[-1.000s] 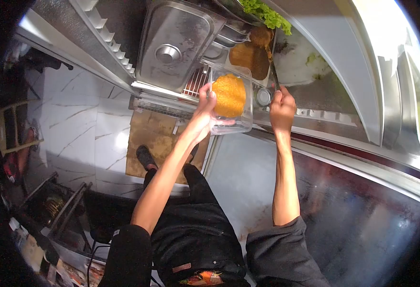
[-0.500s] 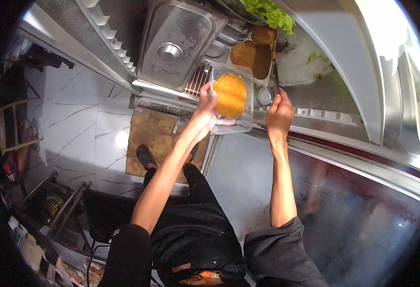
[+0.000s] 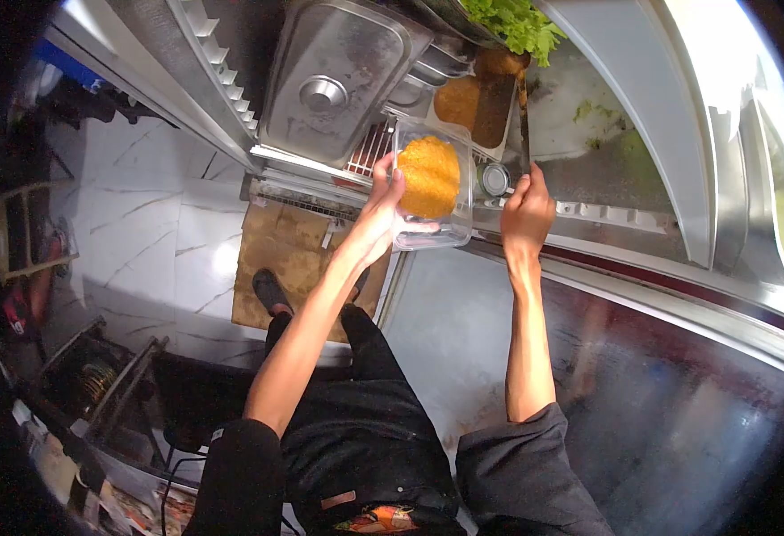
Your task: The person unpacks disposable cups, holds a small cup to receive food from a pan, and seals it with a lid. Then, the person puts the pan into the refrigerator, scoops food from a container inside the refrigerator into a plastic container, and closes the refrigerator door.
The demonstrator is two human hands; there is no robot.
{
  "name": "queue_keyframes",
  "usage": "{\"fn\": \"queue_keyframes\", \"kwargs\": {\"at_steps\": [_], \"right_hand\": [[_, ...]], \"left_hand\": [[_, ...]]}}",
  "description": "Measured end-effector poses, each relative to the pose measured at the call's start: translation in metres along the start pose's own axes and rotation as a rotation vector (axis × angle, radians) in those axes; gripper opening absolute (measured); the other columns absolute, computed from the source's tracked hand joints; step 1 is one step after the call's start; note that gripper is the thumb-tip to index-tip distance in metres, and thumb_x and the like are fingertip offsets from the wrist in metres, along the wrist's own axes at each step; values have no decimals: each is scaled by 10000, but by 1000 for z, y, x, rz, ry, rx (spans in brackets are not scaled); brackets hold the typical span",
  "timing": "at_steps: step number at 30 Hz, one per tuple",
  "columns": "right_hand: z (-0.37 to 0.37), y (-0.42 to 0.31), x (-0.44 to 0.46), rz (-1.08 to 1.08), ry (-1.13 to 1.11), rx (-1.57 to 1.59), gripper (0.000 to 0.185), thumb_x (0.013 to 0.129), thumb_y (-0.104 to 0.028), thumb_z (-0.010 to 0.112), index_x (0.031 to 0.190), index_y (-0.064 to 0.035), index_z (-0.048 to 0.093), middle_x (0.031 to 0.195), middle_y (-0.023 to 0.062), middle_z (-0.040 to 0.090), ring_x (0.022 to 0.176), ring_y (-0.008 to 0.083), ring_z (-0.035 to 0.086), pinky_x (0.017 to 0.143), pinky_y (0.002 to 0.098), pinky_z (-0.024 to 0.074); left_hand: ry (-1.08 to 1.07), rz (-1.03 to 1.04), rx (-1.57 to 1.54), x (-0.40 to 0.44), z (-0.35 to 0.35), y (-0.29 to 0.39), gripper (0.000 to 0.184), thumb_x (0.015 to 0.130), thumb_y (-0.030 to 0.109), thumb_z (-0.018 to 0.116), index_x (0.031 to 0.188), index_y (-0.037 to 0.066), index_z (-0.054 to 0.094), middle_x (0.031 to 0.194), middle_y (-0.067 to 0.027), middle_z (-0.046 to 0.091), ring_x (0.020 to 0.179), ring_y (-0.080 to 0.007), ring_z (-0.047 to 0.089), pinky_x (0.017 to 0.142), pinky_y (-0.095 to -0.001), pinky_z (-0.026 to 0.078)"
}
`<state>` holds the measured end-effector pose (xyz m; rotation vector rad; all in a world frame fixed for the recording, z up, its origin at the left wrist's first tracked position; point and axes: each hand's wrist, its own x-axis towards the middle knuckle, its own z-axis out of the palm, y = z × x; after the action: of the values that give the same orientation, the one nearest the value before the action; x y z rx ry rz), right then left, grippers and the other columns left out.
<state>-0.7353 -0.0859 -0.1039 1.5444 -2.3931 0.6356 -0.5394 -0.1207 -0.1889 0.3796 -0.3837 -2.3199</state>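
Note:
My left hand [image 3: 381, 204] grips a clear plastic container [image 3: 457, 228] by its left side, with the fingers partly underneath. Inside it lies a rounded mound of orange-yellow food [image 3: 429, 177]. My right hand [image 3: 528, 213] is closed around the handle of a long ladle [image 3: 524, 121], whose upper part is coated with brown sauce. Its far end lies at the back right of a pan of brown sauce [image 3: 457, 103]; the exact shape of that end is hard to make out. A small tin [image 3: 495, 180] sits between the container and my right hand.
A lidded steel pan [image 3: 338, 71] stands left of the sauce pan. Green lettuce [image 3: 517, 25] spills from a bowl behind. A wire rack [image 3: 372, 147] shows below the pans. The fridge's metal front edge [image 3: 660, 308] runs along the right. A brown mat [image 3: 271, 241] lies on the floor.
The ladle has swung slightly right and up toward the back corner of the sauce pan, its handle now more sauce-coated. My left hand and the container stay nearly still.

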Motion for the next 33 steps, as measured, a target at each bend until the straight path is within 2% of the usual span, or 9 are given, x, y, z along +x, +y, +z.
{"fn": "queue_keyframes", "kwargs": {"at_steps": [2, 5, 8, 9, 14, 17, 25, 28, 33], "right_hand": [[3, 7, -1, -2, -7, 15, 267, 911, -102, 498, 1129, -7, 618, 739, 255, 632, 674, 425, 635, 592, 482, 482], [11, 26, 0, 66, -103, 194, 289, 917, -110, 470, 1136, 12, 615, 629, 150, 611, 518, 296, 591, 487, 384, 440], [-16, 12, 5, 682, -389, 943, 296, 917, -118, 442, 1108, 27, 617, 553, 0, 466, 437, 112, 407, 425, 267, 323], [-27, -9, 6, 771, -363, 1012, 336, 919, -90, 434, 1192, 73, 542, 533, -68, 325, 439, 38, 257, 416, 215, 224], [-47, -9, -6, 788, -334, 1061, 334, 933, -91, 431, 1214, 61, 529, 542, -73, 317, 444, 33, 244, 427, 212, 227], [-69, -15, -18, 729, -251, 1067, 328, 958, -132, 440, 1206, 56, 546, 547, -74, 327, 444, 28, 247, 419, 209, 214], [-133, -49, -79, 629, -200, 829, 335, 1003, -183, 411, 1228, 18, 557, 570, -99, 336, 453, 2, 268, 416, 192, 213], [-135, -63, -109, 673, -189, 726, 298, 975, -91, 439, 1229, -7, 569, 600, -96, 368, 476, -3, 310, 430, 191, 234], [-104, -50, -163, 413, -124, 285, 325, 950, -40, 450, 1255, 37, 534, 612, 35, 490, 489, 110, 453, 465, 274, 373]], "left_hand": [[11, -3, 9, -1, -1, 0, 558, 994, 464, 385, 1437, 284, 97, 1511, -102, 164, 1338, -368, 347, 872, -616, 498], [9, -4, 13, -1, -4, 0, 574, 991, 471, 389, 1441, 289, 84, 1519, -100, 139, 1350, -365, 326, 869, -616, 498], [7, -1, 18, -1, -5, -1, 602, 983, 487, 400, 1446, 289, 71, 1522, -96, 123, 1351, -363, 319, 884, -615, 491], [8, 5, 33, 0, -4, 0, 606, 982, 488, 404, 1446, 284, 71, 1520, -97, 125, 1349, -357, 323, 877, -604, 501], [48, 22, 135, 15, 6, -2, 617, 979, 487, 428, 1438, 250, 89, 1496, -108, 175, 1321, -318, 368, 822, -543, 554], [152, -4, 197, 34, 27, 0, 537, 991, 490, 380, 1413, 262, 139, 1436, -100, 313, 1279, -345, 437, 830, -582, 542], [-91, 17, 78, 84, 40, -6, 563, 980, 507, 422, 1426, 274, 169, 1436, -40, 314, 1259, -240, 464, 827, -536, 547], [-163, 42, 42, 95, 42, -9, 547, 986, 516, 392, 1428, 282, 170, 1433, -43, 320, 1244, -254, 484, 828, -536, 544], [-203, 33, 21, 92, 46, -7, 558, 991, 520, 364, 1445, 275, 152, 1460, -58, 296, 1264, -276, 468, 859, -569, 527]]}}
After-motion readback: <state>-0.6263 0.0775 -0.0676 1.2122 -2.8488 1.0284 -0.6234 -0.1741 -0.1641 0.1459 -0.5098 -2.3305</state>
